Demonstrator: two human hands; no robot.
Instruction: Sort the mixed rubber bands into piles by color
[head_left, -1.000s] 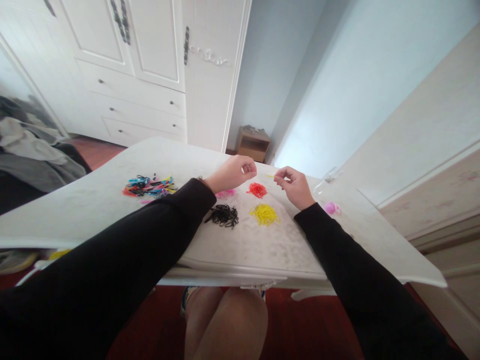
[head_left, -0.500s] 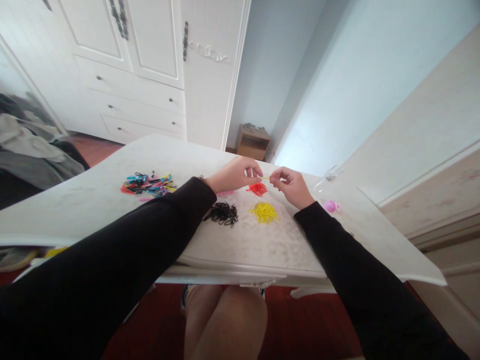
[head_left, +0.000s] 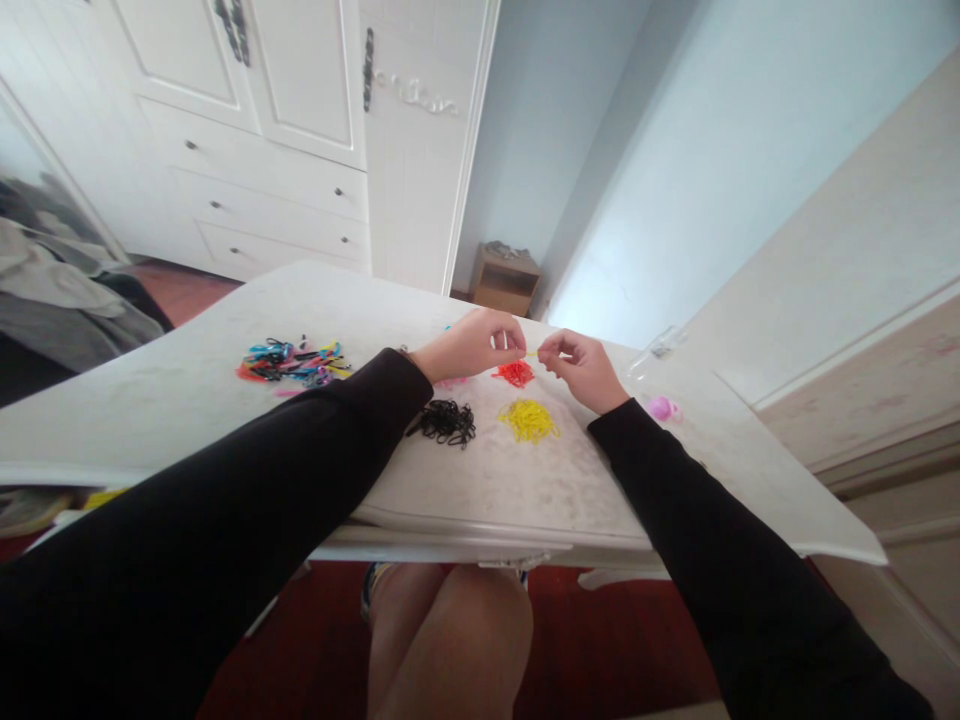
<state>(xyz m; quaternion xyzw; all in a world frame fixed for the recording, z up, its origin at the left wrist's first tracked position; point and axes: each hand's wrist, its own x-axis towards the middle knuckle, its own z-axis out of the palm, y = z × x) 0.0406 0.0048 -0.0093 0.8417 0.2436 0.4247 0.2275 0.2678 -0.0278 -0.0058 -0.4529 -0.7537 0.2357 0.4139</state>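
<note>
Between my two hands a thin yellow rubber band [head_left: 532,352] spans a short gap, above the far side of the table. My left hand [head_left: 484,342] pinches one end of it, and my right hand [head_left: 576,366] pinches the other. Just below the band lies a small pile of red rubber bands [head_left: 514,374]. Nearer to me are a yellow pile [head_left: 529,420] and a black pile [head_left: 448,423] of bands. Some pink bands [head_left: 452,382] show partly from under my left wrist.
A mixed heap of coloured bands [head_left: 292,362] lies on the left of the white table [head_left: 480,495]. On the right are a clear plastic container [head_left: 656,352] and a pink-purple object [head_left: 663,408]. White cabinets [head_left: 292,90] and a small wooden stand [head_left: 505,283] are beyond the table.
The yellow band looks slightly slacker and less straight than before. Both hands keep nearly the same place, and the whole view has shifted a little.
</note>
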